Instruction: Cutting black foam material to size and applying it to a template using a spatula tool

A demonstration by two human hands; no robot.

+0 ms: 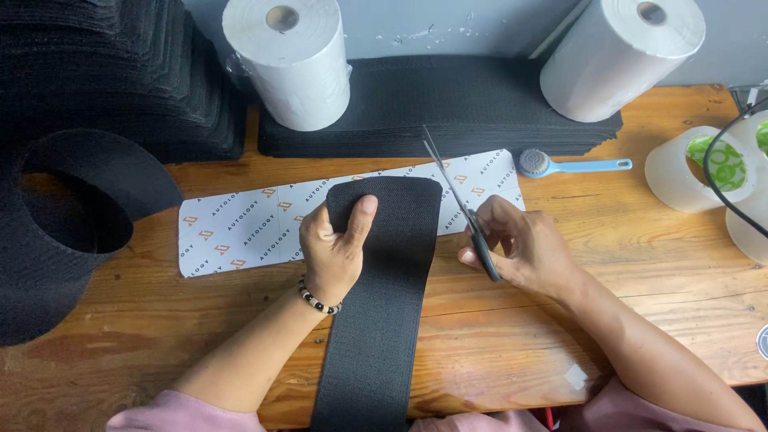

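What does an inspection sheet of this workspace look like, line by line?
Surface: wooden table, worn, knots visible.
Job's things: black elastic band lying toward the person, its end over a printed white template sheet; scissors beside the band's right edge.
Clutter: two white paper rolls, stacks of cut black strips, large black band roll, blue-handled brush, tape rolls.
Grippers: left hand presses the band's end, beaded bracelet at the wrist; right hand holds the scissors, blades pointing away.
Cables: one black cable at right edge.
Surroundings: grey wall behind.
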